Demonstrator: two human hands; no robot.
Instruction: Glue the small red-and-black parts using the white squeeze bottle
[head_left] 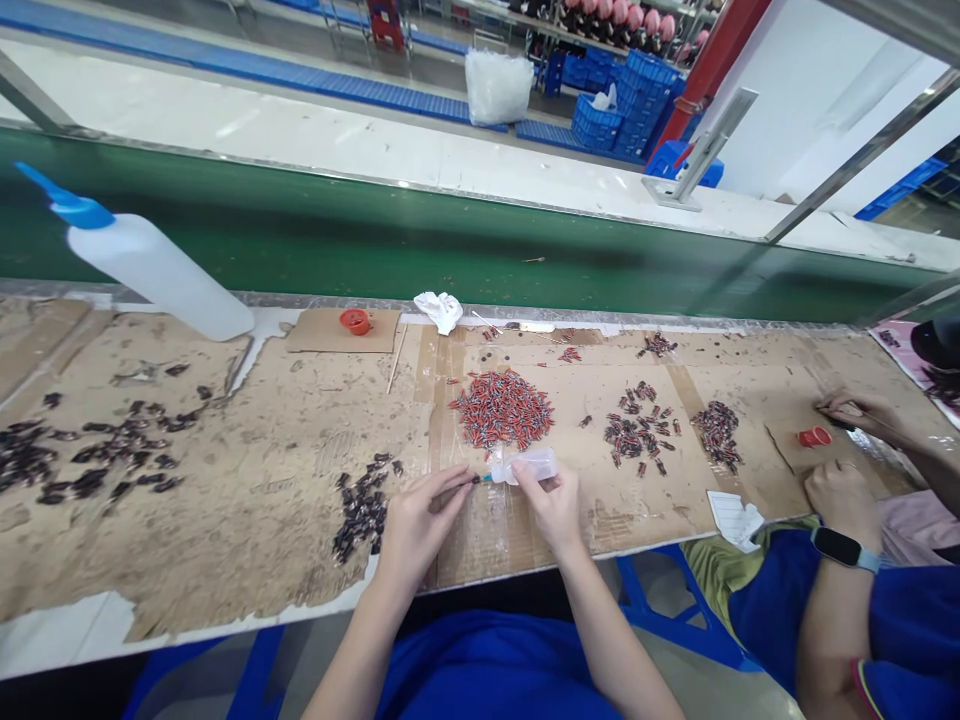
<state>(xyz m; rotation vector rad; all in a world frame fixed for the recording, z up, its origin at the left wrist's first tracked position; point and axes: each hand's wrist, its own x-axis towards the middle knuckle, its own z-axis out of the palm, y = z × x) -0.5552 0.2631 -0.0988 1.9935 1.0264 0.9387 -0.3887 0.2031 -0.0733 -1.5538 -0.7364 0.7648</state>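
My right hand is closed round a small clear squeeze bottle, held on its side with its narrow tip pointing left. My left hand pinches a tiny dark part close to that tip; whether the two touch I cannot tell. Just beyond the bottle lies a heap of small red and grey parts. Left of my left hand is a pile of black parts. To the right of the heap, darker parts with red ends are spread out.
Cardboard covers the bench. A large white bottle with a blue nozzle leans at the back left, near a red cap. Crumpled tissue lies at the back. On the right, a co-worker's hands work beside a red cup.
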